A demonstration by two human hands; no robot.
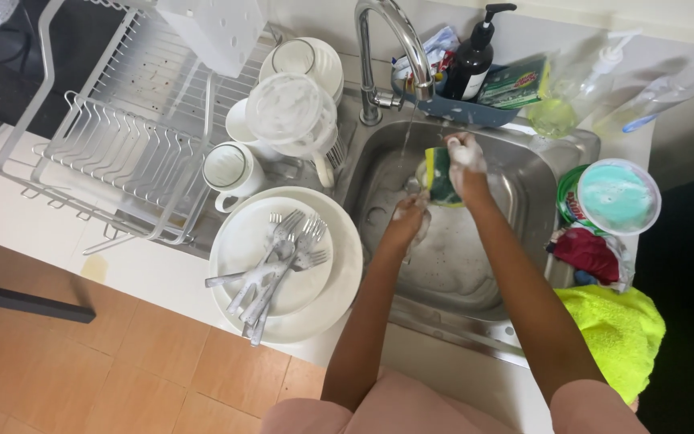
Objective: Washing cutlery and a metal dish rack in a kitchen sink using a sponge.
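Kitchen counter w/ a steel sink set in it, tile floor below, tap running a thin stream into the basin. My right hand is up under the tap, soapy, fingers curled tight round a yellow-and-green sponge, which sits just left of that hand, over the middle of the basin. My left hand is lower & just beside the sponge, covered in suds, fingers bent round something small; can't tell what it is thru the foam. Left of the sink: stacked white plates w/ a heap of soapy forks lying across the top one. Behind those, white mugs & a clear lidded jug, then a wire dish rack. Behind the tap, a blue caddy w/ a dark pump bottle. Right of the sink: a round tub of pale green dish paste, a red cloth & a bright yellow-green towel.
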